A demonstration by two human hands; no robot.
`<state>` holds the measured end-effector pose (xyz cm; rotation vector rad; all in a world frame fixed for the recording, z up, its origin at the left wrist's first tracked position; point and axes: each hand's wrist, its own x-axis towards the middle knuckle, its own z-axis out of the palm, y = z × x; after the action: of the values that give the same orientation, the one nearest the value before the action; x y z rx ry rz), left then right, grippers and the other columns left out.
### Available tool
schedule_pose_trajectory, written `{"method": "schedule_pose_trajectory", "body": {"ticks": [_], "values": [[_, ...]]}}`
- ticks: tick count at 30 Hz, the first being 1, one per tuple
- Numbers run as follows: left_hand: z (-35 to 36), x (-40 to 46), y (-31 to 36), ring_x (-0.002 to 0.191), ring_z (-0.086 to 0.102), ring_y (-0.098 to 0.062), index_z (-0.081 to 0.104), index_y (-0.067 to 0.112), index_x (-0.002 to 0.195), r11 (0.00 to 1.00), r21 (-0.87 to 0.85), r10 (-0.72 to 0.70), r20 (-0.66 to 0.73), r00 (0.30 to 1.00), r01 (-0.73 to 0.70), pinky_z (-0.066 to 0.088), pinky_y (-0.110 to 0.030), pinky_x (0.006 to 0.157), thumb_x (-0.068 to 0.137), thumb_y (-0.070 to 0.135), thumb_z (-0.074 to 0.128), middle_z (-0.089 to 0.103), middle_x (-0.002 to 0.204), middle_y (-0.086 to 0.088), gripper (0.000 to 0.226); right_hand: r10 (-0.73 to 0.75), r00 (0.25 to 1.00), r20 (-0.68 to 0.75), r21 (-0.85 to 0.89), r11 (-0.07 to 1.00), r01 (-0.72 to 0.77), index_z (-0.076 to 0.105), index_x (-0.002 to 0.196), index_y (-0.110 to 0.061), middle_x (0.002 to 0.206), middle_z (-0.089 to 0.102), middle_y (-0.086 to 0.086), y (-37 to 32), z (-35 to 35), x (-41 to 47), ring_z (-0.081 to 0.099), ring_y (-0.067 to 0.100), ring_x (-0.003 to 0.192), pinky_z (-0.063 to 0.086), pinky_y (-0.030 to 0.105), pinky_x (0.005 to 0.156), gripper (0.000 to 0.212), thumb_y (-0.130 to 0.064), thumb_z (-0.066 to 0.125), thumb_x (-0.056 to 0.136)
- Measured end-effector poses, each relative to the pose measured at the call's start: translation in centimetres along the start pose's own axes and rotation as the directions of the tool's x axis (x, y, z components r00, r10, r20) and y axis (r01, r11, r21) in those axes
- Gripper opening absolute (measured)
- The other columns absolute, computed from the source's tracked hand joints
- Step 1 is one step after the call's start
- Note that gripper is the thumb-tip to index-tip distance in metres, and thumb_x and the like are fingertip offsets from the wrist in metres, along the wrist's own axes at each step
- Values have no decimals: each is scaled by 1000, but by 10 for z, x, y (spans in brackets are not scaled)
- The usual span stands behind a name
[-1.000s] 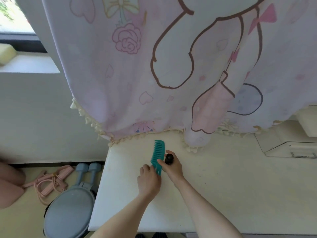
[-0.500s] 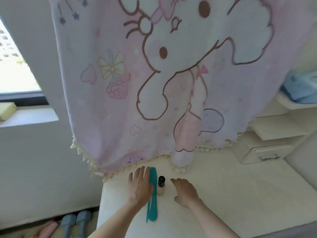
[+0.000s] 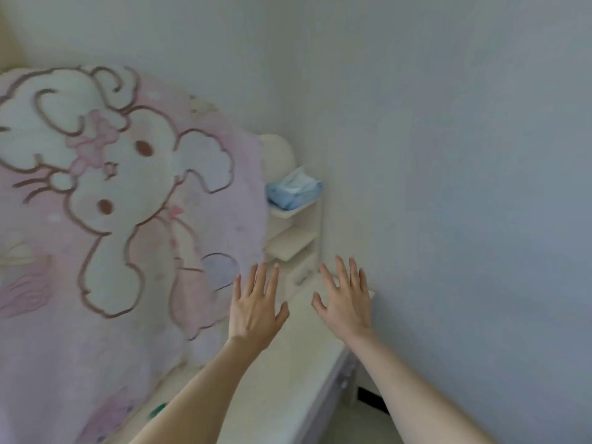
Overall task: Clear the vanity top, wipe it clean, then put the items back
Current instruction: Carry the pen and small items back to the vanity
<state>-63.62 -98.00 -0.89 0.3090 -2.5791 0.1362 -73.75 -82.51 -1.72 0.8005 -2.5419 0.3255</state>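
Both of my hands are raised above the cream vanity top [image 3: 298,373] with fingers spread and nothing in them. My left hand [image 3: 256,306] is in front of the pink cartoon blanket's edge. My right hand [image 3: 344,302] is close to the wall, a hand's width to the right of the left one. A small patch of the teal comb [image 3: 158,410] shows on the vanity by my left forearm; the rest of it is hidden. The small bottle is out of view.
A pink blanket [image 3: 112,235] with a white cartoon animal hangs over the left of the vanity. A cream shelf unit [image 3: 296,241] stands in the back corner, with a blue tissue pack [image 3: 294,189] on top. A plain wall [image 3: 464,155] fills the right.
My view has swung right and upward. Both hands have left the comb and the small bottle and now hover open toward the shelf corner.
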Motion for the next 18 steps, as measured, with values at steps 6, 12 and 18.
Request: {"method": "schedule_pose_trajectory", "body": {"ticks": [6, 12, 18], "values": [[-30, 36, 189, 125, 49, -32, 50, 13, 134, 921, -165, 332, -142, 932, -353, 39, -54, 99, 76, 50, 35, 49, 137, -14, 70, 254, 933, -255, -211, 927, -310, 46, 138, -22, 146, 38, 18, 151, -107, -80, 30, 43, 135, 16, 52, 109, 64, -50, 36, 81], [-79, 24, 407, 129, 44, -32, 32, 14, 141, 704, -291, 560, -333, 759, -647, 34, -53, 102, 82, 51, 31, 42, 143, -16, 69, 466, 781, -416, -338, 717, -609, 47, 137, -23, 146, 39, 18, 293, -227, -202, 31, 41, 135, 20, 53, 109, 63, -49, 34, 82], [-137, -24, 593, 126, 47, -33, 35, 13, 140, 465, -425, 630, -458, 628, -777, 37, -53, 101, 83, 49, 32, 46, 139, -17, 68, 521, 654, -548, -428, 497, -755, 51, 134, -22, 142, 44, 19, 396, -335, -326, 37, 42, 132, 26, 53, 110, 62, -46, 36, 79]]}}
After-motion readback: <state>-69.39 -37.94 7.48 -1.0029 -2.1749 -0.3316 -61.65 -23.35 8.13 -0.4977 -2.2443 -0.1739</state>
